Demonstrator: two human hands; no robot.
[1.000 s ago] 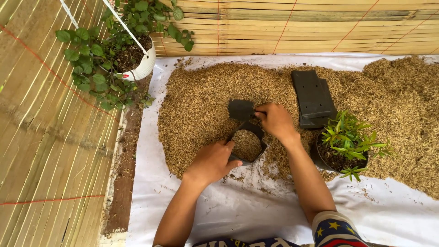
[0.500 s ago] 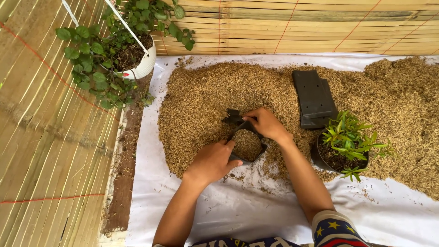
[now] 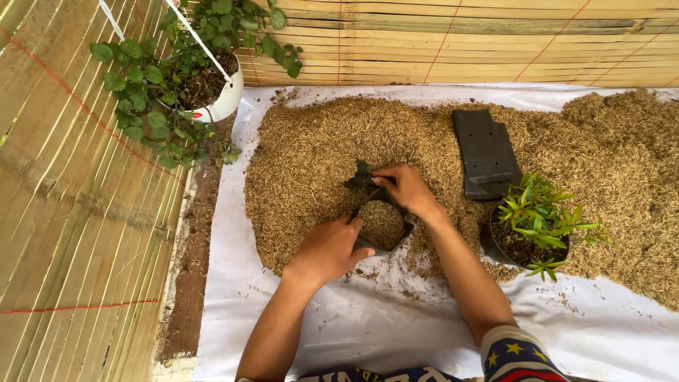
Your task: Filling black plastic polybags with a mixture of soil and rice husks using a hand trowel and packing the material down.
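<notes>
A small black plastic nursery bag (image 3: 382, 225), already filled close to its rim with rice husk, stood upright at the near edge of a wide spread of the same husk (image 3: 318, 148) as a person worked over it with both hands. The left hand (image 3: 327, 249) was cupped around the bag's near side, fingers closed on the soft wall, apparently to keep it standing and its mouth open. The right hand (image 3: 407, 189) reached over the far rim, thumb and fingers pinched shut on a small dark piece of plastic (image 3: 361, 177) held just above the husk beside the bag's mouth; it appeared to serve as a scoop, though its exact shape could not be made out.

To the right, a flat stack of empty black nursery bags (image 3: 485, 150) lay on the husk within easy reach, and a young green-leaved plant in a dark pot (image 3: 532, 225) sat at the heap's near edge, just beside the person's right forearm. The husk was piled on a white plastic sheet (image 3: 368, 332) that kept it off the ground. At upper left hung a white pot with a trailing leafy plant (image 3: 173, 74), against woven bamboo screens (image 3: 78, 212) that enclosed the work area.
</notes>
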